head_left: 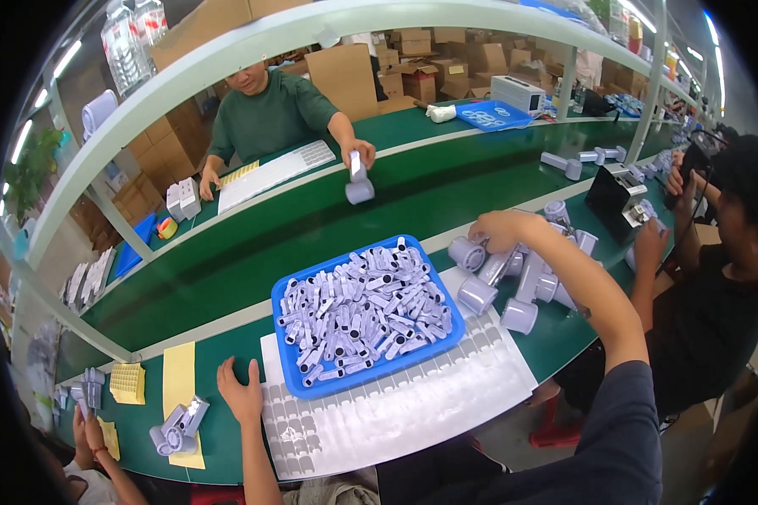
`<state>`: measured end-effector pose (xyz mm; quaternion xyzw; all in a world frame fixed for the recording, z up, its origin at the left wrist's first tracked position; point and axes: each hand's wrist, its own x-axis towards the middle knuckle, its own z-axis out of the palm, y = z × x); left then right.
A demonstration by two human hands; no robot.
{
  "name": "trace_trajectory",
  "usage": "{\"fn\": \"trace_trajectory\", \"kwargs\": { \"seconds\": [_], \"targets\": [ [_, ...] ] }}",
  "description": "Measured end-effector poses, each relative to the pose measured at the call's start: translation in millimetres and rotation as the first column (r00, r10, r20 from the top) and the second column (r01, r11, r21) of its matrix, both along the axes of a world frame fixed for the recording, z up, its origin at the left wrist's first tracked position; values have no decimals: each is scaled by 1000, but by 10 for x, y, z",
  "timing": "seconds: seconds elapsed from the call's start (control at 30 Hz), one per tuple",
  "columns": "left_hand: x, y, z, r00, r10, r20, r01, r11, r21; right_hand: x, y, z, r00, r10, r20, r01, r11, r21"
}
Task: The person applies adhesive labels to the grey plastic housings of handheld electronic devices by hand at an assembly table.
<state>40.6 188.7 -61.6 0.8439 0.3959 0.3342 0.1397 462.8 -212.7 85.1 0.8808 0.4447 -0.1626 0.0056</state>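
own hands (241, 391): 2 | near blue tray (387, 361): 1 | small parts (366, 307): uncountable | black fixture (612, 202): 1 | upper-left bottles (123, 50): 2

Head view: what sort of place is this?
Probably a factory assembly line: people work along a green belt, a blue tray holds many small parts, and cardboard boxes are piled behind.

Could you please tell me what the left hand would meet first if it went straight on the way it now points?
Most likely the pale rail beyond the left hand, though depth is unclear and the hand might pass above it.
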Motion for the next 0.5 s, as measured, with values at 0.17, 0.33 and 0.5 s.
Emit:
{"fn": "trace_trajectory", "kwargs": {
  "seconds": [0.17, 0.33, 0.5],
  "targets": [
    [-155, -53, -7, 987, -38, 156, 22, 994, 103, -173, 6, 47, 995, 6, 104, -28, 978, 207],
    [-264, -468, 254, 929, -73, 362, 48, 996, 78, -623, -141, -137, 942, 196, 272, -150, 972, -180],
    [-27, -1161, 693, 809, -354, 469, 337, 933, 124, -654, -446, 92, 906, 209, 369, -231, 973, 16]
  ]
}}
